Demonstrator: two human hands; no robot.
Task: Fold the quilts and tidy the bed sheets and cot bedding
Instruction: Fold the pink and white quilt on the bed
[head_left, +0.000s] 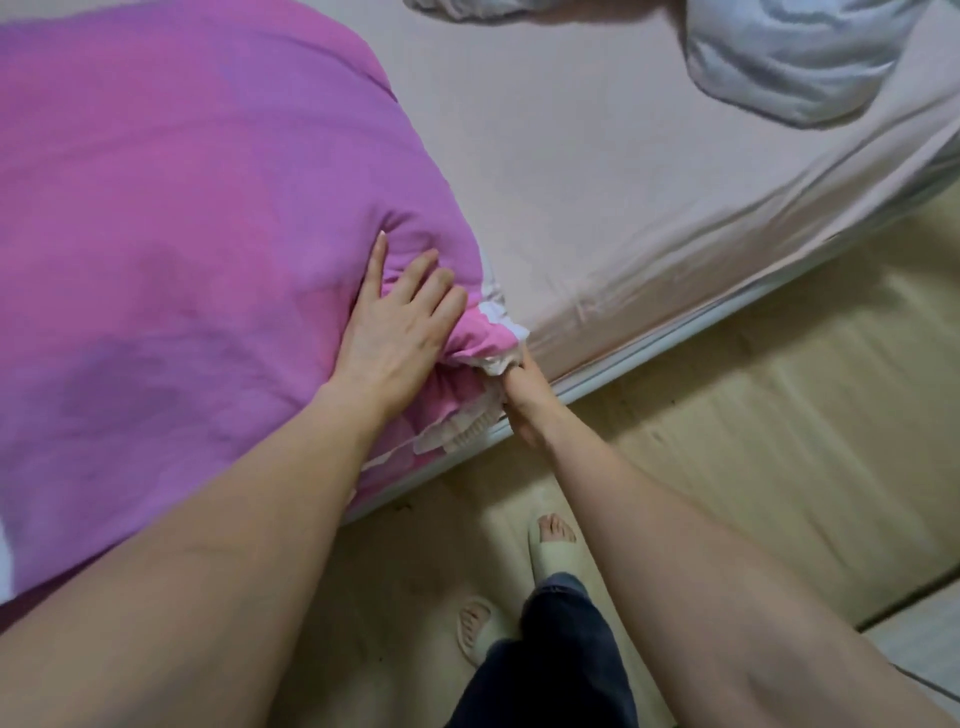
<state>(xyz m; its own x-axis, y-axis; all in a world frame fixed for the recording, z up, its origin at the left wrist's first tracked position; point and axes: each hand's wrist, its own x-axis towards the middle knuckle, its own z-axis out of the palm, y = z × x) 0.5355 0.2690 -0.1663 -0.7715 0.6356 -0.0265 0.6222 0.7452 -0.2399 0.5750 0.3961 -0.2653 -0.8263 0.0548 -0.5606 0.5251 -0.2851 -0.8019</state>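
Soft, even indoor light; faint shadows; overall slight motion blur; wide-angle bending toward edges; no glare.

A left hand (395, 332) presses a pink quilt (182, 208) on the bed sheet (597, 197) as the right hand (522, 395) grips its frilled corner.

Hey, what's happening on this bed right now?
A person stands at the bed's edge, working on a pink quilt. The left hand lies flat on top of its corner, fingers spread, pressing it down. The right hand reaches in under that corner and grips its white frilled edge. The pale sheet beside the quilt lies fairly smooth, and a crumpled white quilt sits at the far end.
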